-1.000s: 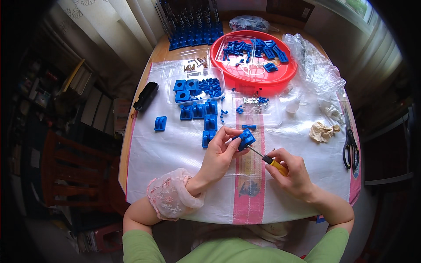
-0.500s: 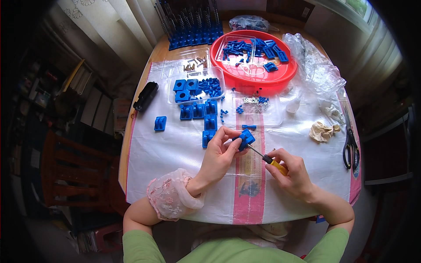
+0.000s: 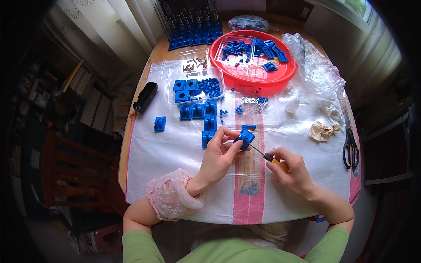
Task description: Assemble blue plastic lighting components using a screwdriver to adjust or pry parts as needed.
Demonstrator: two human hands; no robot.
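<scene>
Pinching blue block [image 3: 244,138] – left hand [image 3: 218,158]; right hand [image 3: 293,170] angles screwdriver [image 3: 268,157]

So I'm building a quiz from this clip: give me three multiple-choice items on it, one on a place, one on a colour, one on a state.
1. Where do the scissors lie?
A. At the table's right edge
B. In the red tray
C. Under the left hand

2. What colour is the round tray?
A. Green
B. Red
C. White

3. What does the right hand hold?
A. Nothing
B. A crumpled cloth
C. A yellow-handled screwdriver

Answers: 1 A, they sit beside the crumpled cloth at the right edge. 2 B, its rim is plainly red. 3 C, its tip meets the blue part in the left hand.
</scene>
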